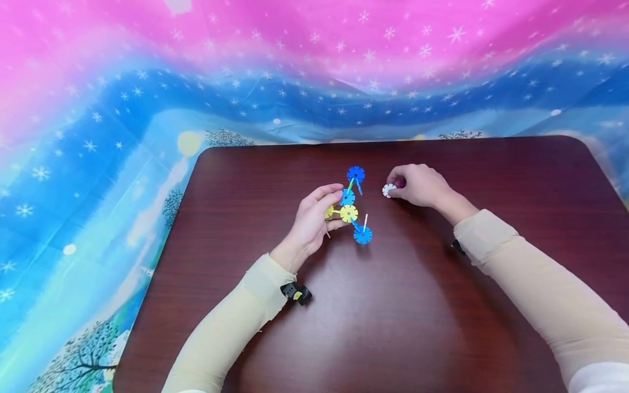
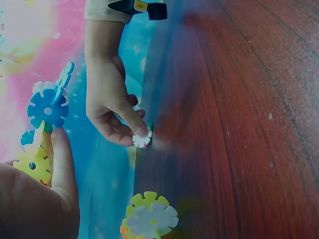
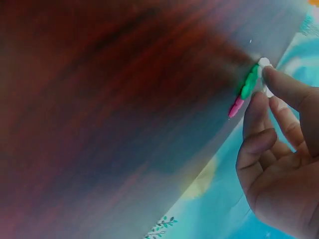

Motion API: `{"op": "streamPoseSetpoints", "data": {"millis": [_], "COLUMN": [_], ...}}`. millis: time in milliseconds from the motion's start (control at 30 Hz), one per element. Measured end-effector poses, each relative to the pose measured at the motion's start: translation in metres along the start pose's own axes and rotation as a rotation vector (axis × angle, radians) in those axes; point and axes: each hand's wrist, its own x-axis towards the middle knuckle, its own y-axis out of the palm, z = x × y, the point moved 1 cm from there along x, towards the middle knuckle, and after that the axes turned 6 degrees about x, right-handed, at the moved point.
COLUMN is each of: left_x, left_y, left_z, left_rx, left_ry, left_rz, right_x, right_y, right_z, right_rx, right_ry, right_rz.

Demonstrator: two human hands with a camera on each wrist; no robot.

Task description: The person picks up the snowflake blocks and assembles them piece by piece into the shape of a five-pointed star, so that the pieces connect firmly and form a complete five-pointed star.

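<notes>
My left hand (image 1: 310, 222) holds a chain of interlocking snowflake discs over the table. In it are a dark blue disc (image 1: 356, 174) at the top, a lighter blue disc (image 1: 346, 197), a yellow disc (image 1: 349, 213) and another blue disc (image 1: 363, 234) at the lower end. Other discs of the chain are seen edge-on or lie behind the fingers. To the right, my right hand (image 1: 420, 184) pinches a white snowflake disc (image 1: 389, 190) between thumb and fingertips. Against the white one, a green disc (image 3: 249, 82) and a pink disc (image 3: 236, 107) show edge-on in the right wrist view.
The dark red-brown wooden table (image 1: 393, 305) has rounded far corners. Behind its far edge and along its left side hangs a pink and blue cloth (image 1: 314, 71) printed with snowflakes. A small black device (image 1: 297, 293) is strapped at the left wrist.
</notes>
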Motion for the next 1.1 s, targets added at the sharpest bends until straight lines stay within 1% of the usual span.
{"op": "streamPoseSetpoints", "data": {"millis": [100, 200, 267, 400, 467, 533, 600, 667, 867, 967, 1100], "left_x": [0.001, 0.001, 0.001, 0.001, 0.001, 0.0, 0.0, 0.0, -0.001, -0.001, -0.001], "left_y": [0.002, 0.004, 0.006, 0.009, 0.01, 0.012, 0.014, 0.015, 0.019, 0.02, 0.02], "left_z": [0.0, 0.002, 0.002, 0.003, 0.004, 0.005, 0.006, 0.007, 0.009, 0.011, 0.015], "left_rx": [-0.002, 0.002, 0.005, 0.002, -0.003, -0.008, -0.013, -0.015, 0.001, 0.044, 0.163], "left_ry": [-0.003, -0.003, 0.0, 0.006, 0.008, 0.01, 0.008, 0.009, 0.014, 0.034, 0.077], "left_rz": [0.003, 0.013, 0.018, 0.021, 0.02, 0.018, 0.018, 0.019, 0.036, 0.052, 0.061], "right_x": [-0.009, -0.025, -0.038, -0.06, -0.069, -0.075, -0.08, -0.082, -0.084, -0.084, -0.086], "right_y": [0.0, 0.0, 0.002, 0.01, 0.015, 0.019, 0.023, 0.025, 0.029, 0.03, 0.03], "right_z": [0.0, 0.004, 0.011, 0.03, 0.039, 0.046, 0.052, 0.056, 0.059, 0.06, 0.061], "right_rx": [0.123, 0.272, 0.419, 0.76, 0.884, 0.969, 1.024, 1.05, 1.024, 1.024, 1.035], "right_ry": [-0.011, -0.011, -0.011, -0.029, -0.044, -0.059, -0.062, -0.06, -0.042, -0.042, -0.053], "right_rz": [-0.02, -0.059, -0.08, -0.106, -0.122, -0.148, -0.18, -0.216, -0.293, -0.309, -0.312]}}
